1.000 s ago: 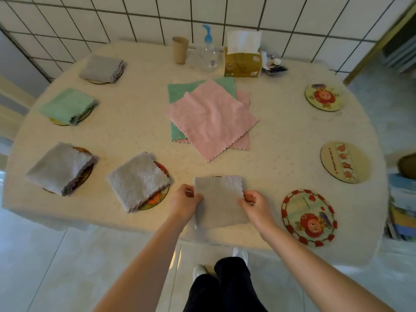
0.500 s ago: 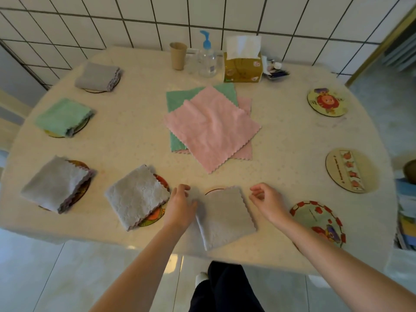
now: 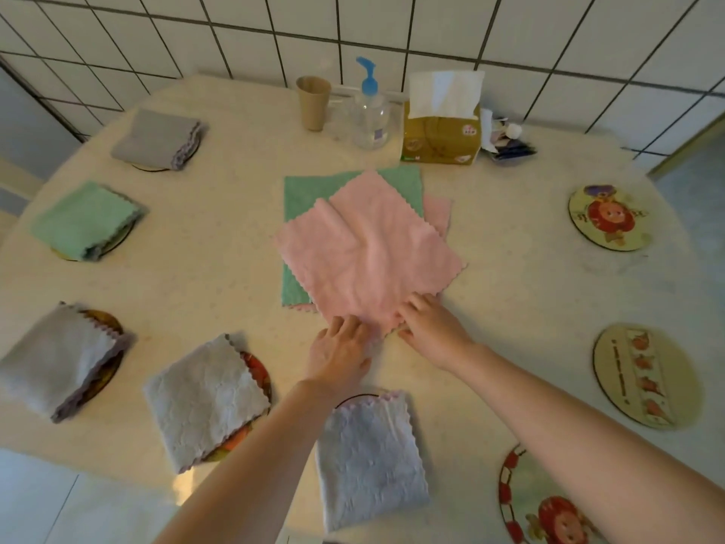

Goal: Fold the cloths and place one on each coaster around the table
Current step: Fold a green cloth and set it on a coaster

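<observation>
A pile of unfolded cloths lies mid-table: a pink cloth (image 3: 368,253) on top, a green cloth (image 3: 302,198) and another pink one beneath. My left hand (image 3: 339,353) and my right hand (image 3: 429,331) both pinch the top pink cloth at its near corner, which is rumpled. A folded grey cloth (image 3: 370,461) lies on the coaster nearest me. Further folded cloths cover coasters to the left: grey (image 3: 206,400), grey (image 3: 59,361), green (image 3: 84,219), grey (image 3: 157,137). Three coasters on the right are bare: (image 3: 608,217), (image 3: 643,376), (image 3: 537,504).
Along the back by the tiled wall stand a paper cup (image 3: 312,102), a pump bottle (image 3: 369,111), a tissue box (image 3: 441,129) and some small packets (image 3: 506,143). The round table's (image 3: 510,292) edge curves close to me; floor shows below.
Both hands let go of the folded grey cloth, now lying on the near coaster, reached forward to the pile and took the near corner of the top pink cloth, which has wrinkled.
</observation>
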